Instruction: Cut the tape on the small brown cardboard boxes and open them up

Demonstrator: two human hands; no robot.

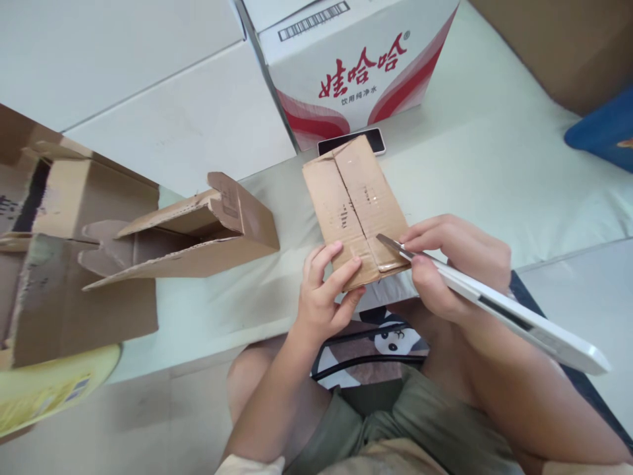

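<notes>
A flattened brown cardboard box (pixel 353 198) lies tilted on the pale green cloth surface, a seam running down its middle and clear tape near its close end. My left hand (pixel 329 287) grips its near left edge, fingers on top and thumb at the near edge. In my right hand (pixel 452 260) is a white utility knife (pixel 519 313) with its blade out. The blade tip rests at or just over the cardboard, right of the seam near the taped end. My right fingertips are close to the box's right edge.
An open cardboard box (pixel 257 218) lies on its side at left, beside larger cartons (pixel 121 231). A phone (pixel 378 140) sits behind the flattened box, before a white water carton (pixel 356 86). A yellow container (pixel 64 382) is lower left; a blue object (pixel 603 132) is far right.
</notes>
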